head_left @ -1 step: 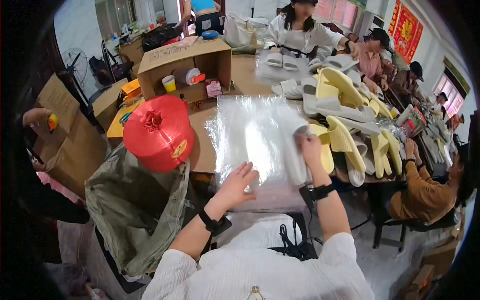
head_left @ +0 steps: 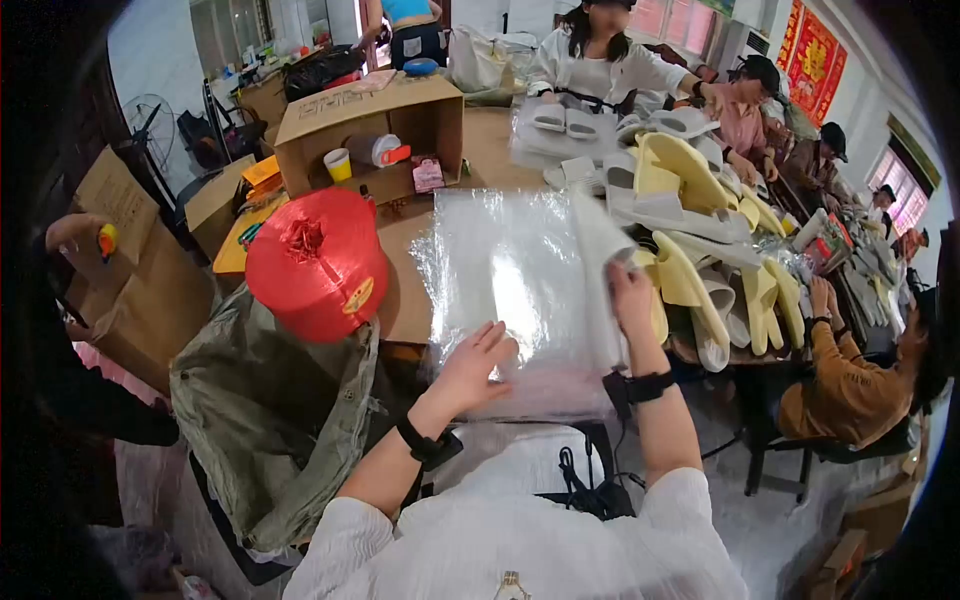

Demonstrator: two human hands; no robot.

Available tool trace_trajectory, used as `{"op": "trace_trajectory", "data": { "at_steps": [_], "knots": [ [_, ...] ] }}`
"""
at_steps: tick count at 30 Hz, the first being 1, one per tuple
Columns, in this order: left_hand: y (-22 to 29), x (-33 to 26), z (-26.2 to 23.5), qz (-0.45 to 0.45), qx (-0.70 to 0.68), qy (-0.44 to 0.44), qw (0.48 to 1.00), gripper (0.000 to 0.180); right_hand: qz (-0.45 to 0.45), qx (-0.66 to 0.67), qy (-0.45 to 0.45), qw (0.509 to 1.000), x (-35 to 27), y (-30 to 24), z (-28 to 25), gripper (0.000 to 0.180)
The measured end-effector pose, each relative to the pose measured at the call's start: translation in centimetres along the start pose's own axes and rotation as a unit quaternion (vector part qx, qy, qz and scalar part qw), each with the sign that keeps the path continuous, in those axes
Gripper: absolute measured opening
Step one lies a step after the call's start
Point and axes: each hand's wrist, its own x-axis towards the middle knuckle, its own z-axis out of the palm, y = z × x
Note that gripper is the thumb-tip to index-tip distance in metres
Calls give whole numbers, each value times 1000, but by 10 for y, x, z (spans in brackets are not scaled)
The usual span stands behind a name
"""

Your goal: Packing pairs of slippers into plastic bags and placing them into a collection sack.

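Nothing has shifted: left hand lies flat on glossy clear bags; right hand pinches their edge beside yellow slippers.

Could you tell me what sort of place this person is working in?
Probably a small packing workshop for footwear. Piles of pale yellow and white foam slippers cover a long shared table, the person's hands rest on a stack of clear plastic bags, and an open brown cardboard box and a large red spool of twine stand nearby.

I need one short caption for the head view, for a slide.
Left hand and right hand rest on clear plastic bags beside a red twine spool.
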Motion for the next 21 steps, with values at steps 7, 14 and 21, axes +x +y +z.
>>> {"op": "trace_trajectory", "data": {
  "at_steps": [7, 14, 21],
  "knots": [
    [-12, 6, 15, 24, 51, 76, 996, 51, 226, 542, -79, 806, -86, -27, -87, 37],
    [9, 28, -3, -7, 110, 30, 994, 93, 113, 393, 12, 913, -119, 41, -125, 34],
    [22, 5, 6, 3, 101, 1, 995, 64, 112, 381, 92, 913, -145, 37, -148, 32]
  ]
}}
